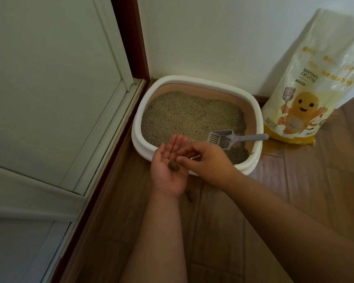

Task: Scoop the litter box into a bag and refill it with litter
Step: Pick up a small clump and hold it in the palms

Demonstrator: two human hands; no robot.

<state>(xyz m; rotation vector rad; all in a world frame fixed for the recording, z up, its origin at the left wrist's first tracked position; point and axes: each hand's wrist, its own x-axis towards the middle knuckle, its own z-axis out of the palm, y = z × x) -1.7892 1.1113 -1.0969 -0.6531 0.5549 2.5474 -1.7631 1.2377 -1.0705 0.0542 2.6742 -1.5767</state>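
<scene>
The left hand (168, 168) lies palm-up with straight fingers, one dark clump (173, 166) resting in it, while the right hand (206, 162) hovers just beside it with fingertips curled together; whether they pinch anything I cannot tell. Both hands hang over the near rim of the one litter box (251, 111), which sits in the corner against the wall beside a door frame (131, 37), filled with litter (188, 115) and holding one grey scoop (229, 138) just beyond the right hand. One yellow litter bag (315, 82) leans on the wall right of the box, and another clump (189, 195) lies on the wooden floor (294, 180) below the left wrist.
</scene>
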